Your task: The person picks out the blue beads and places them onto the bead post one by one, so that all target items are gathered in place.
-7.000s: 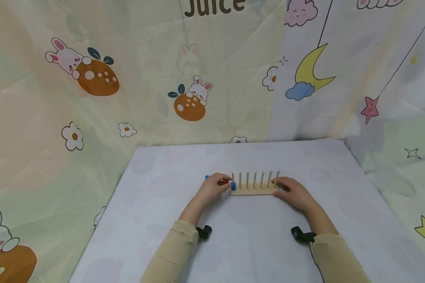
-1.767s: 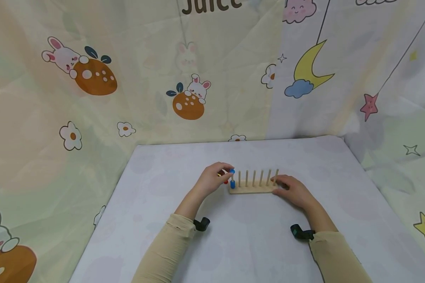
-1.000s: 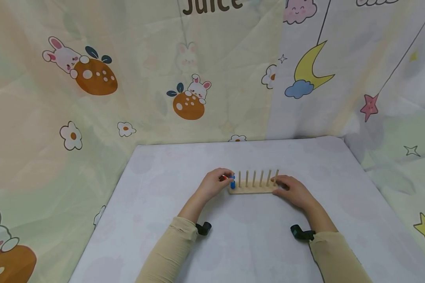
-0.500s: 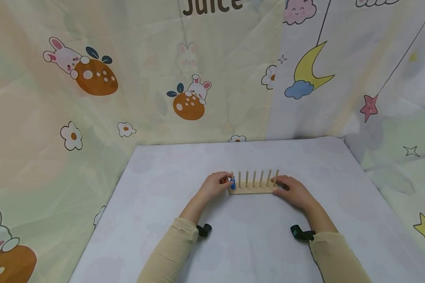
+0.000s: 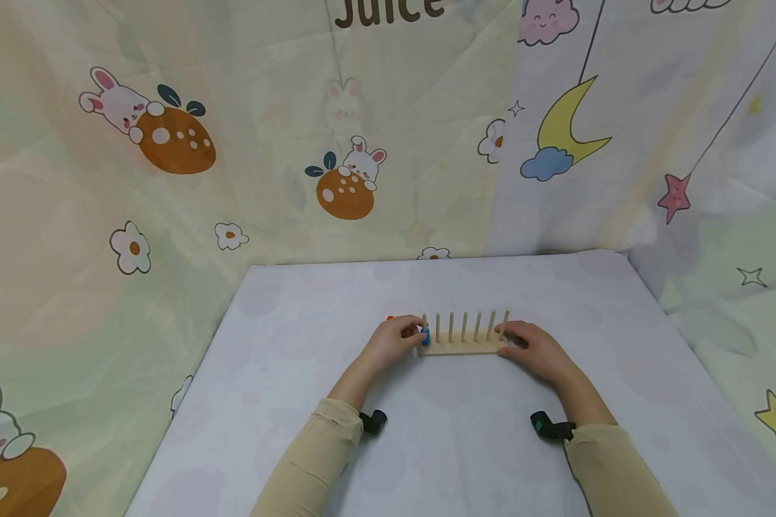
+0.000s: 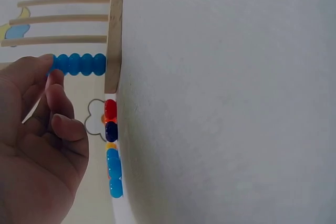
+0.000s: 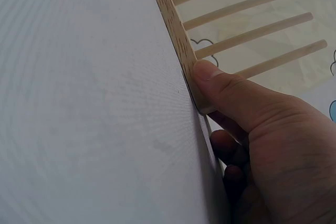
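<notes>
A wooden peg board with several upright pegs stands on the table. On its leftmost peg sits a stack of blue beads. My left hand pinches the top bead of that stack between thumb and finger, its other fingers curled loosely below, as the left wrist view shows. At the board's far end, my right hand grips the wooden base, the thumb pressed on its front edge. The other pegs carry no beads. Part of the blue stack is hidden by my left fingers in the head view.
Loose beads lie beyond the board's left end: a red bead, a dark blue bead and several blue and yellow ones. An orange bead peeks out behind my left hand. A patterned cloth hangs behind the table.
A blue bead in my left hand has come down from the leftmost peg's top onto the stack, and the hand has lowered with it. My right hand stays at the board's end.
</notes>
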`<state>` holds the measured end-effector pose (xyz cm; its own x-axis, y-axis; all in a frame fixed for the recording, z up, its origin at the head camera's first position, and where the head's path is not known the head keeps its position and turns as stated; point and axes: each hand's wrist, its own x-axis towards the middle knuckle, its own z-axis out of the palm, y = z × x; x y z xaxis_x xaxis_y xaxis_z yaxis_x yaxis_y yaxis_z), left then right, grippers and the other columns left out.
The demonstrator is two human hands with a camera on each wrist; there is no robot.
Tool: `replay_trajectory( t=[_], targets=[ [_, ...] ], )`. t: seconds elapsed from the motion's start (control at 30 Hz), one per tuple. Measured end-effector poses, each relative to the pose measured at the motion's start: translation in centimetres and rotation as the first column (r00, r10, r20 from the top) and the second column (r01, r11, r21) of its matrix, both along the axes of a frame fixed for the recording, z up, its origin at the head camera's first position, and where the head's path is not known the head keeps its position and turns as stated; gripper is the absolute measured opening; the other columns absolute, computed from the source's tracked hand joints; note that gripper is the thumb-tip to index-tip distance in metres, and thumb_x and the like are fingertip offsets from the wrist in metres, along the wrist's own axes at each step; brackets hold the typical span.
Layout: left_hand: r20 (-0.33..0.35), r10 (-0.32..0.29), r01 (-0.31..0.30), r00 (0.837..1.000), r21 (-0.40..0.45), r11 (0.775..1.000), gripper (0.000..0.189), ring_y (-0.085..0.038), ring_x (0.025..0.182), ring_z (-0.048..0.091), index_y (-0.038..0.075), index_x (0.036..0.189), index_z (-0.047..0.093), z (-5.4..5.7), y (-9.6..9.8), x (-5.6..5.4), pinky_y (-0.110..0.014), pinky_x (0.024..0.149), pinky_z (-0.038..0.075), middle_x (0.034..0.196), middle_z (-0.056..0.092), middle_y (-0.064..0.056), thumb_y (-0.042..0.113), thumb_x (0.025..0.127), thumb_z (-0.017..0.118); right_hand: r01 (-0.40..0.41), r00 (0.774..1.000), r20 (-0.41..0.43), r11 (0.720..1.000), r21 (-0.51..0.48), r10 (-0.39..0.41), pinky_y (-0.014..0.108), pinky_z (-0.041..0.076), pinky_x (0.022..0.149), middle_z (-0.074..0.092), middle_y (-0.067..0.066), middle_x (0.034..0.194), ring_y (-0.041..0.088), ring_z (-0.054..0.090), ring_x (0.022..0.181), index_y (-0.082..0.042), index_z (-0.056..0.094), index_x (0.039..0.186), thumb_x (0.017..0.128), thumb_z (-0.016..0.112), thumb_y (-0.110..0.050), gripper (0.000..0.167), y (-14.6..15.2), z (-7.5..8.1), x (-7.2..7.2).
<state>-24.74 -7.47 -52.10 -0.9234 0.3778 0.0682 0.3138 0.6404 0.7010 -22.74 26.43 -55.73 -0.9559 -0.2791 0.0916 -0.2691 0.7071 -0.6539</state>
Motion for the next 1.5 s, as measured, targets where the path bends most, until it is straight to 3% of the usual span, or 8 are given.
replay_trajectory(
  t=[0.23,0.5,0.8,1.03,1.5],
  targets=[
    [0.051,0.012,-0.013,0.999,0.013,1.000,0.025,-0.009,0.079,0.055,0.025,0.118,0.068,0.1,-0.5,0.2,-0.024,0.067,0.047,0.087,0.064,0.010,0.031,0.093,0.069,-0.001,1.000,0.005,1.000,-0.004,0.001,0.056,0.040,0.105,0.058,0.012,0.138,0.036,0.053,0.127,-0.019,0.062,0.130,0.089,0.073,-0.037,0.046,0.0,0.0,-0.1],
    [0.050,0.061,-0.060,0.997,-0.025,0.998,0.025,-0.012,0.090,0.058,0.027,0.120,0.068,0.0,-2.2,-0.1,-0.027,0.075,0.048,0.096,0.065,0.008,0.029,0.095,0.066,0.008,1.000,0.015,1.000,0.000,-0.008,0.056,0.039,0.106,0.057,0.014,0.139,0.037,0.052,0.128,-0.018,0.062,0.130,0.089,0.073,-0.036,0.046,0.0,0.3,0.1],
    [0.115,0.140,-0.138,0.983,-0.026,0.990,0.028,-0.015,0.095,0.060,0.025,0.121,0.066,-0.1,-4.6,-0.7,-0.030,0.077,0.050,0.100,0.065,0.007,0.032,0.094,0.067,0.002,1.000,0.010,1.000,-0.011,-0.002,0.057,0.039,0.106,0.058,0.015,0.138,0.037,0.052,0.128,-0.016,0.063,0.129,0.088,0.074,-0.033,0.046,-0.1,0.6,0.2],
    [0.144,0.198,-0.193,0.970,-0.047,0.980,0.027,-0.016,0.092,0.060,0.025,0.120,0.067,-0.7,-6.3,-1.3,-0.029,0.072,0.052,0.099,0.065,0.003,0.033,0.095,0.067,0.003,1.000,0.015,1.000,-0.013,-0.002,0.057,0.039,0.106,0.057,0.014,0.138,0.037,0.052,0.128,-0.017,0.063,0.129,0.088,0.075,-0.033,0.046,-0.2,0.6,0.2],
    [0.175,0.201,-0.187,0.964,-0.090,0.978,0.024,-0.017,0.092,0.057,0.021,0.117,0.069,-1.3,-7.5,-2.1,-0.035,0.083,0.050,0.098,0.064,0.002,0.028,0.094,0.067,-0.003,1.000,0.011,1.000,-0.017,0.003,0.056,0.038,0.106,0.057,0.014,0.138,0.037,0.051,0.128,-0.017,0.063,0.129,0.088,0.074,-0.035,0.046,-0.1,0.4,0.1]
  ],
)
